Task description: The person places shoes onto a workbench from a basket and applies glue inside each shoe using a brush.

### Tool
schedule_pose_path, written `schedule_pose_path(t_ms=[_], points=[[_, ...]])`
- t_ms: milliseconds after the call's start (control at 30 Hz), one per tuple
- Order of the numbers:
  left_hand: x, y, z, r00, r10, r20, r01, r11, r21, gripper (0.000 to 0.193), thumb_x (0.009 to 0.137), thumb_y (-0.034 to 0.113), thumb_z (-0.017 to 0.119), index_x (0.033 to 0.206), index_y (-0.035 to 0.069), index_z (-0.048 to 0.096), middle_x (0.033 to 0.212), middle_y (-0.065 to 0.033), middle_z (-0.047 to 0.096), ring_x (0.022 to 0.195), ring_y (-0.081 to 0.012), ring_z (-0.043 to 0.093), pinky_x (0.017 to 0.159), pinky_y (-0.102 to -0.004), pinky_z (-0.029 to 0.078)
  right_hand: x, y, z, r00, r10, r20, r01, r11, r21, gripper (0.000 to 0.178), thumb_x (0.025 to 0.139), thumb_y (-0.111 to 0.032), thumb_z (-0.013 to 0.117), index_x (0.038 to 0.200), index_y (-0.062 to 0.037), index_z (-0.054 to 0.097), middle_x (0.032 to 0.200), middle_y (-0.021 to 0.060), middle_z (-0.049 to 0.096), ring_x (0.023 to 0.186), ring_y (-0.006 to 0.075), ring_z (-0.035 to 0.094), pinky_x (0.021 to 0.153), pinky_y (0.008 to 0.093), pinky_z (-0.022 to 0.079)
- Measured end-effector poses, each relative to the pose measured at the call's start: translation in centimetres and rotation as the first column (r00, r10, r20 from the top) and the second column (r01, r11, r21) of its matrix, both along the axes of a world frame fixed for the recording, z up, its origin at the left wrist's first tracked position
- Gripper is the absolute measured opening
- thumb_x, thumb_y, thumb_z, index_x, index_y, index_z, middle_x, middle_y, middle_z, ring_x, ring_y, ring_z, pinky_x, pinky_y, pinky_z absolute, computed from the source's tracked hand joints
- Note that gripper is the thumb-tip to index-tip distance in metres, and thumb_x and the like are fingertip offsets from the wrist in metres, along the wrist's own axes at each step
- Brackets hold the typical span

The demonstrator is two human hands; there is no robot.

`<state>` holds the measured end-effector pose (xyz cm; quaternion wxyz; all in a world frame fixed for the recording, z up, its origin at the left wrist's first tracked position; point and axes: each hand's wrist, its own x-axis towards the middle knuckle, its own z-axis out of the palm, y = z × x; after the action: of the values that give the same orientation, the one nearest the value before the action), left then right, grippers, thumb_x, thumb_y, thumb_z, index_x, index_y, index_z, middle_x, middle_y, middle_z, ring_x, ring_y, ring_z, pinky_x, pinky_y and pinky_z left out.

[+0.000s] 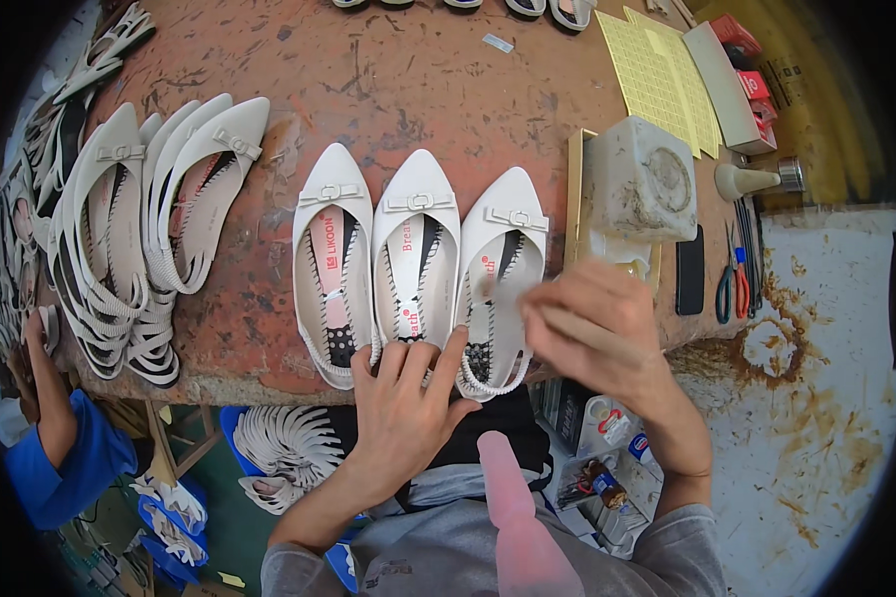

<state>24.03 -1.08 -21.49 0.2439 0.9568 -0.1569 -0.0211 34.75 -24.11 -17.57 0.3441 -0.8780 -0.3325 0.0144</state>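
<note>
Three white pointed slingback shoes lie side by side on the worn red-brown table (408, 90): a left shoe (336, 179), a middle shoe (418, 179) and a right shoe (508, 189). Each has a bow-like ornament over the toe. My left hand (405, 403) rests over their heel ends with its fingers apart, its index finger at the inner edge of the right shoe. My right hand (602, 318), blurred by motion, is closed around a pale stick-like handle (592, 335), which looks like a brush. Its tip is smeared over the right shoe's opening.
Stacked white shoes (209, 149) stand at the left. At the right are a whitish block-shaped container (642, 179), a black phone (689, 274), scissors (740, 279) and yellow sheets (657, 70). Another person's arm (55, 398) shows at far left. A pink object (518, 507) hangs before my chest.
</note>
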Motion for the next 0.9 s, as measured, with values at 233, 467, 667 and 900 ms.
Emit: schedule_pose_path(t_ms=[233,467,667,900], points=[[0.0,-0.6,0.1,1.0,0.0,-0.006,0.0,1.0,-0.014,0.089,0.071,0.045,0.091,0.145,0.007,0.061,0.104,-0.0054,0.055,0.1,-0.0265,0.053,0.096,-0.0516,0.037,-1.7,1.9,-4.2,0.88,-0.178,0.44,0.256,0.959,-0.123,0.031,0.078,-0.003,0.082,0.108,0.0017,0.073,0.093,0.0094,0.065,0.084,0.0258,0.063,0.064,0.0387,0.054],[-0.3,-0.6,-0.2,1.0,0.01,-0.003,-0.01,1.0,-0.008,0.09,0.068,0.042,0.093,0.144,0.007,0.061,0.105,-0.0062,0.057,0.102,-0.0268,0.055,0.097,-0.0522,0.036,-3.9,2.0,-0.9,0.955,-0.118,0.272,0.137,0.989,-0.051,0.022,0.074,0.006,0.082,0.094,0.0036,0.074,0.091,0.0108,0.071,0.076,0.027,0.065,0.065,0.0385,0.052],[-0.2,-0.8,0.3,1.0,0.001,0.003,-0.001,1.0,-0.016,0.092,0.068,0.038,0.094,0.145,0.001,0.058,0.108,-0.0089,0.06,0.105,-0.0284,0.056,0.099,-0.0517,0.037,-3.4,1.3,-1.2,0.989,-0.003,0.147,0.006,1.0,-0.024,0.016,0.079,0.005,0.079,0.093,-0.0005,0.075,0.088,0.0107,0.072,0.07,0.0294,0.063,0.064,0.0383,0.051],[-2.0,0.3,1.1,0.999,-0.037,-0.033,0.04,0.994,0.1,0.076,0.077,0.024,0.088,0.14,-0.004,0.058,0.108,-0.0116,0.063,0.109,-0.0308,0.057,0.103,-0.0551,0.038,-4.0,-4.9,5.4,0.754,-0.652,0.083,0.656,0.753,-0.047,0.003,0.083,-0.002,0.077,0.086,-0.0029,0.076,0.084,0.0095,0.073,0.069,0.0208,0.067,0.06,0.0341,0.051]])
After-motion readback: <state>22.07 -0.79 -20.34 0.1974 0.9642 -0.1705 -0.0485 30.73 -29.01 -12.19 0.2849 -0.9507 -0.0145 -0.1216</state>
